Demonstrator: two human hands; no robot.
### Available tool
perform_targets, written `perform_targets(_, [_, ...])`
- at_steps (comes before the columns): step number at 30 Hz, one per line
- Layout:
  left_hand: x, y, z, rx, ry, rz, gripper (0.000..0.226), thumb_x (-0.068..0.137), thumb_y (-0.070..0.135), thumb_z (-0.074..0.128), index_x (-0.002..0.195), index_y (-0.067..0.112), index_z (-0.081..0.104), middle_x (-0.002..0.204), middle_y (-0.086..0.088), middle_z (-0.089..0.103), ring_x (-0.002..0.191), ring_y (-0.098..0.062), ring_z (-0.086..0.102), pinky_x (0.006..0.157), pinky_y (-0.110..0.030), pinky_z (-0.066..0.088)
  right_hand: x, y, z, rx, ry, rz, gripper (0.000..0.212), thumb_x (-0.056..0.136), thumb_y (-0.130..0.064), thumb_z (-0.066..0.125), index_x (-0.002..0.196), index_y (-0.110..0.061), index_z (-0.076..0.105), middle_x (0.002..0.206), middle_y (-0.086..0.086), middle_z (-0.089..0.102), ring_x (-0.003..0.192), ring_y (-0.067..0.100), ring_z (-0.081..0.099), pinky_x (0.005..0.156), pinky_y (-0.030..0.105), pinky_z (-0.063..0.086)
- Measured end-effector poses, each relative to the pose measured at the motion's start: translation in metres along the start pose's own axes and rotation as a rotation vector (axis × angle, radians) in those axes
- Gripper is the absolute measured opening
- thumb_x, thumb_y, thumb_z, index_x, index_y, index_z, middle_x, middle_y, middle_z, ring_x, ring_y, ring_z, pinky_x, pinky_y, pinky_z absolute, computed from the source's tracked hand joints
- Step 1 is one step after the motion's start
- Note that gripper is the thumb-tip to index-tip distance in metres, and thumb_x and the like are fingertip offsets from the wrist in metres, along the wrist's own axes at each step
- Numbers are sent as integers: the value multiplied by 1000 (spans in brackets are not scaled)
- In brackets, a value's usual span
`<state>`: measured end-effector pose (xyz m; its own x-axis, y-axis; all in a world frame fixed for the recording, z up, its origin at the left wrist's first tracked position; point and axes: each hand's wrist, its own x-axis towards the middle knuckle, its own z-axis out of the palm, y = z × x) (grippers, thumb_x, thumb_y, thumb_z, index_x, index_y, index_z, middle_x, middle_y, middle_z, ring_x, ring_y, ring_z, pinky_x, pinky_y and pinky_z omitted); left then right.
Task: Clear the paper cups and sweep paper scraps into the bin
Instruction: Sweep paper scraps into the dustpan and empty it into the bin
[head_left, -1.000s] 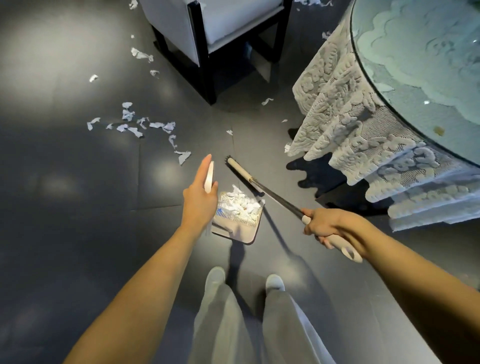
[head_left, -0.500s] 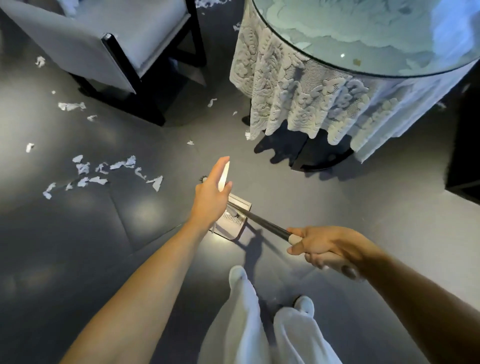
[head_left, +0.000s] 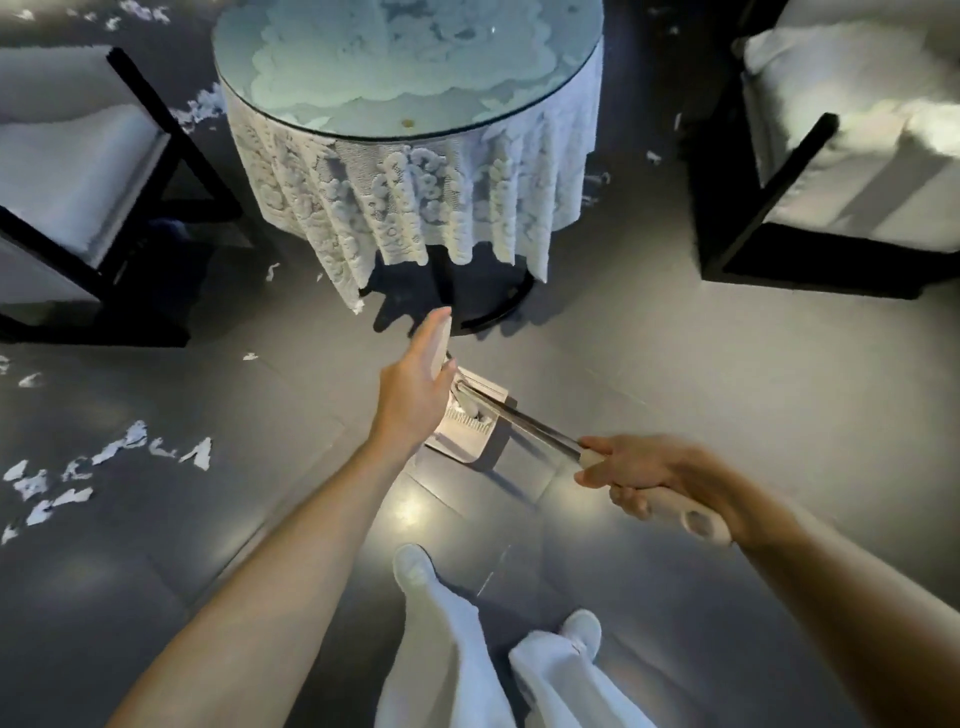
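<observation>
My left hand (head_left: 413, 395) grips the upright white handle of a dustpan (head_left: 470, 431) that sits low over the dark floor in front of my feet. My right hand (head_left: 644, 475) grips the pale handle end of a broom (head_left: 524, 421), whose dark shaft slants up-left so its head lies in the dustpan. A row of torn white paper scraps (head_left: 104, 462) lies on the floor at the left. More scraps (head_left: 200, 106) lie beside the table's far left. No paper cup or bin is in view.
A round glass-topped table (head_left: 405, 67) with a white lace cloth (head_left: 415, 208) stands straight ahead on a dark base. A grey chair with a black frame (head_left: 88, 171) is on the left, another (head_left: 841, 156) on the right. Small scraps (head_left: 597, 184) lie by the table's right.
My view has swung to the right, so the table is now centred and a second chair appears. The broom head has come into the dustpan and hides the scraps there. Both hands keep their grips.
</observation>
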<state>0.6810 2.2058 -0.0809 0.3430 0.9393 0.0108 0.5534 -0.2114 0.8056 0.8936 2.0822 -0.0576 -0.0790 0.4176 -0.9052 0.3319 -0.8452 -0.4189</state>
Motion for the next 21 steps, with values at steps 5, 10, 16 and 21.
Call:
perform_targets(5, [16,81,74,-54,-37,176,57,93,4,53,146,19,39,138,15,43,127,-1,37,91,10,15,-49,69,-62,232,142,-10,36,98,-10,52,131,-21,43,39,0,37,31,10,32,35,15,30])
perform_targets(10, [52,151,141,-77,-72,267,53,94,7,50,145,20,41,126,21,42,121,0,37,86,11,17,-82,99,-125,355,302,-16,51,95,-10,56,141,-21,36,37,-1,37,31,10,33,35,14,30])
perform_targets(16, [135,209,203,-96,-137,354,51,97,9,49,145,22,40,143,14,43,128,0,37,98,2,22,-96,93,-215,389,368,-16,27,94,-15,60,119,-16,51,39,-2,44,36,9,40,38,20,37])
perform_targets(21, [247,244,237,-139,-138,372,53,96,9,50,144,29,42,138,18,48,125,-12,51,104,-23,40,-81,51,-312,421,427,-35,25,94,-15,59,119,-14,54,50,1,46,35,8,39,36,18,36])
